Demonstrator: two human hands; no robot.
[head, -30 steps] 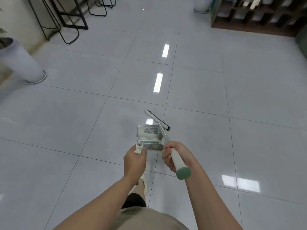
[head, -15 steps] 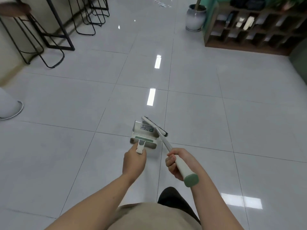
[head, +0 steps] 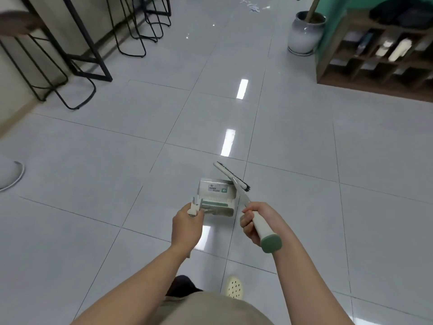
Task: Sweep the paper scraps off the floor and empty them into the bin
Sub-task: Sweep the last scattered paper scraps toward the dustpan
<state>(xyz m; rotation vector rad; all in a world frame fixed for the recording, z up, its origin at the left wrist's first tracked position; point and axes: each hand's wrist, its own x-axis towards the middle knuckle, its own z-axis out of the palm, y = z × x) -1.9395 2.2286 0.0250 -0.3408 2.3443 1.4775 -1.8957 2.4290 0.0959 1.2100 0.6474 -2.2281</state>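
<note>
- Down in front of me, over the pale tiled floor (head: 117, 174), my left hand (head: 186, 225) is curled around the white handle of the dustpan (head: 216, 199), which hangs in the air with its labelled pan facing up at me.
- At about 1 o'clock from that hand, my right hand (head: 254, 222) is wrapped tight around the broom (head: 243, 198), just below its green end cap; the shaft runs away toward 11 o'clock.
- Its dark bristle head sits just beside the far right corner of the dustpan, crossing over that edge.
- Far off at 12 o'clock, near the top edge of view, the paper scraps (head: 253, 7) lie in a small white scatter on the tiles, well apart from both tools.
- At 1 o'clock a plant pot (head: 302, 35) stands beside a wooden cubby shelf (head: 375, 59).
- At 10 to 11 o'clock black metal stools (head: 98, 43) line the wall.
- Below my arms, a perforated cream slipper (head: 234, 287) shows on the floor.
</note>
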